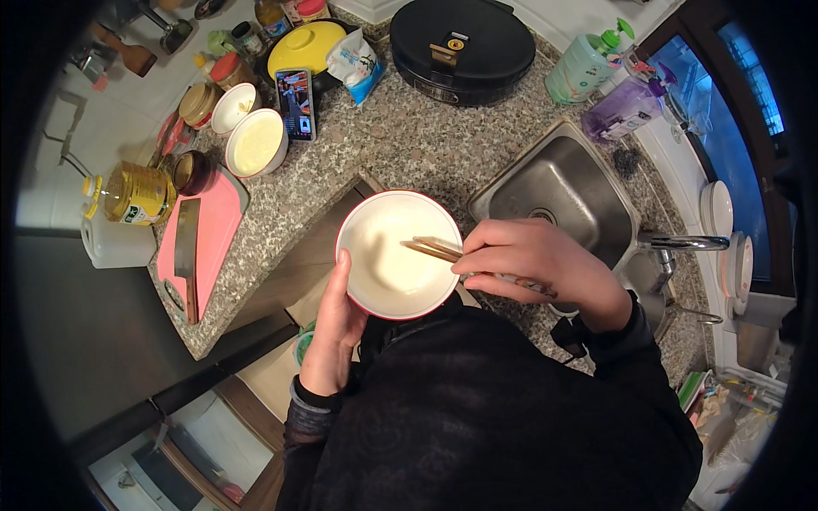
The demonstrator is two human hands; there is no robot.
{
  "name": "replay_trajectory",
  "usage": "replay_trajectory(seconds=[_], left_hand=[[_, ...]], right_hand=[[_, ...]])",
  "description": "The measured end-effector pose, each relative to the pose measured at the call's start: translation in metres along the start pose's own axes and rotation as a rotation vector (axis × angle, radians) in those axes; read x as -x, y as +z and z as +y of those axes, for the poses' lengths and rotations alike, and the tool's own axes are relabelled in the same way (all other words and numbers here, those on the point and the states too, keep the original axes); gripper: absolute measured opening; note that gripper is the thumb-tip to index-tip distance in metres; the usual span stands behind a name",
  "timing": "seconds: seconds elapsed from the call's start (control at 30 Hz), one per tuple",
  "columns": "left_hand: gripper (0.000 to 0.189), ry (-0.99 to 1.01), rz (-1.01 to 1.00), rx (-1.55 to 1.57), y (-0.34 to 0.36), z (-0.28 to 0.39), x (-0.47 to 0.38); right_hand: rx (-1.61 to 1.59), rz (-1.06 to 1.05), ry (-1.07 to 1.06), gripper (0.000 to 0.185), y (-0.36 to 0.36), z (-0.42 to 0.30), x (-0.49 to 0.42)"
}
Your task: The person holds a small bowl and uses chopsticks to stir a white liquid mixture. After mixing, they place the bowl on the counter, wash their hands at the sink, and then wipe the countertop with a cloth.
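Observation:
A white bowl with a red rim (pixel 409 300) is held up in front of my body by my left hand (pixel 333 326). The thumb lies on the rim, and the other fingers are hidden beneath the bowl. Between the fingers of my right hand (pixel 530 259) is a pair of chopsticks (pixel 431 249), their tips reaching into the bowl from the right. Inside the bowl is something pale; I cannot tell how much. On the counter, a second bowl (pixel 273 160) with pale yellow contents stands beside a smaller white bowl (pixel 222 115).
A cleaver (pixel 186 239) lies on a pink cutting board (pixel 214 220) at the left. Behind are a propped phone (pixel 307 131), a bag (pixel 358 67), a yellow-lidded pot (pixel 307 54) and a black electric appliance (pixel 463 38). To the right are a steel sink (pixel 575 185), a faucet (pixel 684 243) and pump bottles (pixel 578 67).

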State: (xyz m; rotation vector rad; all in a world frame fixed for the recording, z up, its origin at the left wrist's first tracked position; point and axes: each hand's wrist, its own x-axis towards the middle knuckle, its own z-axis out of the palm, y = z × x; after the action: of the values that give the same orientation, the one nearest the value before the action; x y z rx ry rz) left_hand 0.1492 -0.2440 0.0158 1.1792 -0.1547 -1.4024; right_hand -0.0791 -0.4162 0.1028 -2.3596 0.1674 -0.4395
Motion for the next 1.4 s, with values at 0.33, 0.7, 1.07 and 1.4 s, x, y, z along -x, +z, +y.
replay_trajectory(seconds=[0.33, 0.7, 1.07, 1.4], left_hand=[[0.075, 0.043, 0.016, -0.008, -0.007, -0.003, 0.003], [0.077, 0.016, 0.020, -0.055, 0.003, 0.006, -0.005], [0.080, 0.022, 0.039, -0.039, 0.008, 0.002, -0.002], [0.081, 0.028, 0.015, -0.036, 0.011, 0.004, -0.003]], right_hand=[[-0.009, 0.064, 0.045, 0.014, -0.002, -0.009, 0.005], [0.013, 0.055, -0.019, 0.015, 0.012, 0.000, -0.019], [0.038, 0.105, -0.065, 0.015, 0.015, -0.002, -0.013], [0.037, 0.057, -0.108, 0.016, 0.019, -0.007, -0.013]])
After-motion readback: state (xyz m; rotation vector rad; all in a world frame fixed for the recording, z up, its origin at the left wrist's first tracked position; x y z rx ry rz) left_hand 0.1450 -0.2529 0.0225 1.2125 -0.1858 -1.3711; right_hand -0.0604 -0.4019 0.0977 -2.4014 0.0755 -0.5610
